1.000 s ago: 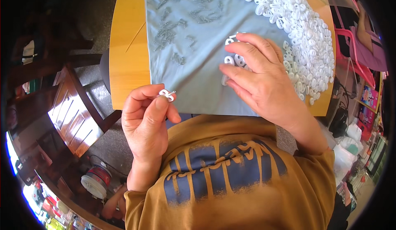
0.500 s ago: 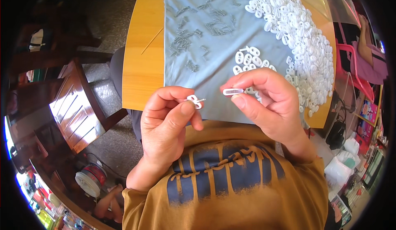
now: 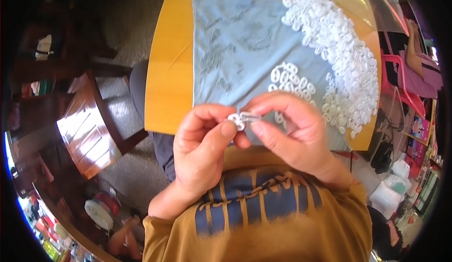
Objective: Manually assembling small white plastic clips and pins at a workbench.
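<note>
My left hand (image 3: 200, 142) pinches a small white plastic piece with two holes (image 3: 237, 121) between thumb and fingertips. Against it, my right hand (image 3: 296, 130) holds a second white part, narrow and slotted (image 3: 249, 116), by thumb and forefinger. The two parts meet in front of my chest, above the near edge of the blue-grey cloth (image 3: 226, 69). A thin metal bit shows where they join; blur hides how they fit. Just beyond my right hand lies a small group of white oval pieces (image 3: 292, 79) on the cloth.
A large heap of white oval pieces (image 3: 336, 41) curves along the table's right side. Small metal springs (image 3: 219, 50) lie scattered on the cloth's left part, blurred. A thin stick (image 3: 181, 57) rests on the yellow wooden table (image 3: 165, 88). Beyond the right edge stands a pink chair (image 3: 405, 74).
My hands have come together, and the slotted part in my right hand now meets the two-holed piece in my left. The view has shifted a little.
</note>
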The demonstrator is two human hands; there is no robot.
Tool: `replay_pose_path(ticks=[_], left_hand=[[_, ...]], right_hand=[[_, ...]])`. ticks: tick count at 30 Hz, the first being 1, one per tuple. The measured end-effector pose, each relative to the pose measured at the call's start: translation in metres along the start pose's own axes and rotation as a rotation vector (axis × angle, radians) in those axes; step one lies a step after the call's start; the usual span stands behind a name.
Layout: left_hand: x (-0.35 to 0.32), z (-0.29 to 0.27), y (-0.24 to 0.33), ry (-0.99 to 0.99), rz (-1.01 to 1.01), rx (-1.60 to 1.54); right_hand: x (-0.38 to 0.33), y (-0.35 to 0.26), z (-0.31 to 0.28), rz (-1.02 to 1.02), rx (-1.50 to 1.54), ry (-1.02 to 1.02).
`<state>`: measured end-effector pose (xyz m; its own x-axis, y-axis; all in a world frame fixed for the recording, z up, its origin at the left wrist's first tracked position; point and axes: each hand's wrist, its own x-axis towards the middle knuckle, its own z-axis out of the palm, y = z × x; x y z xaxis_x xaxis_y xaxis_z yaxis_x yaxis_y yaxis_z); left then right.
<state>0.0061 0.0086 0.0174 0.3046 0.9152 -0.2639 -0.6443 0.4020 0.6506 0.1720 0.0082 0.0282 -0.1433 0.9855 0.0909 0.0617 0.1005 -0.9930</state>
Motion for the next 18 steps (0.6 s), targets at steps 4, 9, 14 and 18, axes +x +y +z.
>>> replay_pose_path(ticks=[4, 9, 14, 18], left_hand=[[-0.001, 0.000, -0.001, 0.052, 0.009, -0.005], [0.001, 0.004, -0.001, 0.030, 0.030, -0.028], [0.003, 0.006, -0.002, 0.022, 0.020, -0.021], [0.005, 0.008, -0.005, 0.027, 0.028, 0.010]], right_hand=[[0.002, -0.003, -0.003, 0.005, -0.043, -0.116], [0.003, -0.003, -0.007, -0.042, -0.004, -0.113], [0.002, -0.004, -0.011, 0.037, 0.111, -0.123], [-0.001, 0.001, -0.014, 0.101, 0.199, -0.117]])
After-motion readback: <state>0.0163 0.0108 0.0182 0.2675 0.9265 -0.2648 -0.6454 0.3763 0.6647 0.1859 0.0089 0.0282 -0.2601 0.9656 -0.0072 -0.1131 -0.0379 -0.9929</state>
